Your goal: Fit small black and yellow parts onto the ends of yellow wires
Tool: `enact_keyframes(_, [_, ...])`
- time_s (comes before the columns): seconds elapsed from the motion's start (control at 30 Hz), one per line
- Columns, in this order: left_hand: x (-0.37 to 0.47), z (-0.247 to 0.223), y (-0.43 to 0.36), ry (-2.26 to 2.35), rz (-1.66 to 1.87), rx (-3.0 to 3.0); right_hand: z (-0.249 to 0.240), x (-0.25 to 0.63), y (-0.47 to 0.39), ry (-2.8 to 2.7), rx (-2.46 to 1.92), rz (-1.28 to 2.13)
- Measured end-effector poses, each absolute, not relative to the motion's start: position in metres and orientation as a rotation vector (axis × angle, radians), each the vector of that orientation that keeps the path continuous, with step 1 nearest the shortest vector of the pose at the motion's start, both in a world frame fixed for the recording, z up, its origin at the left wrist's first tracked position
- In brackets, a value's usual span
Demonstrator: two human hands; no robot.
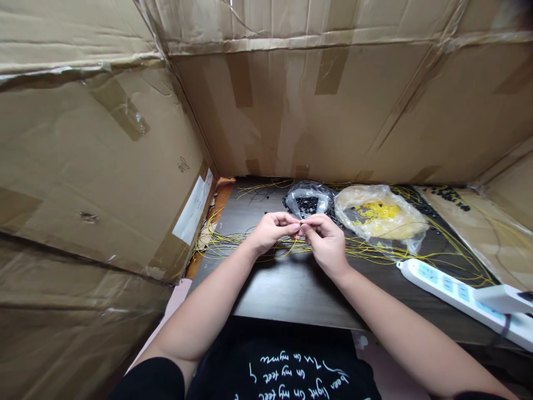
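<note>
My left hand [272,230] and my right hand [327,241] meet above the middle of the dark table [275,294]. Both are closed in a pinch, thumb against forefinger. Between the fingertips sits a tiny dark and yellow piece, mostly covered, whose kind I cannot make out. A thin yellow wire [296,243] hangs down from the fingertips. Under the hands a loose bundle of yellow and black wires [233,240] runs across the table. Just beyond them stands an open clear bag of small black parts [306,204].
A clear bag of small yellow parts [377,211] lies right of the black ones. A white power strip [445,289] with a plugged-in adapter lies at the right front. Cardboard walls [291,111] enclose the table's back and sides. Black bits [452,195] lie on cardboard at the far right.
</note>
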State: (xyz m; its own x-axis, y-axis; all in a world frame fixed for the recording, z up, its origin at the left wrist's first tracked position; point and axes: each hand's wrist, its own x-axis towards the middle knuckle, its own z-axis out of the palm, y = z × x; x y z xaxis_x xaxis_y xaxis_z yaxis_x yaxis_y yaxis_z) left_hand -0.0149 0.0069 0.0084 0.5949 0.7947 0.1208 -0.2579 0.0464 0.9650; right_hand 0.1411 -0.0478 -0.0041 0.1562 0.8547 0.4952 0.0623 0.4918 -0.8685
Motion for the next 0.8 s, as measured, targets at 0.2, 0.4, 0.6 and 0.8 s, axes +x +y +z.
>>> enact_keyframes(0.2, [-0.013, 0.007, 0.007, 0.604, 0.921, 1.34, -0.006, 0.143, -0.044, -1.272, -0.974, 0.726])
enact_keyframes(0.4, [-0.011, 0.005, 0.002, 0.719, 1.076, 1.498, -0.003, 0.137, -0.044, -1.167, -0.926, 0.856])
enact_keyframes(0.6, [-0.014, 0.012, 0.0, 0.858, 1.218, 1.86, -0.005, 0.141, -0.042, -1.183, -0.961, 0.911])
enact_keyframes(0.8, [-0.016, 0.016, 0.0, 0.856, 1.236, 1.882, -0.005, 0.15, -0.037, -1.184, -0.943, 0.982])
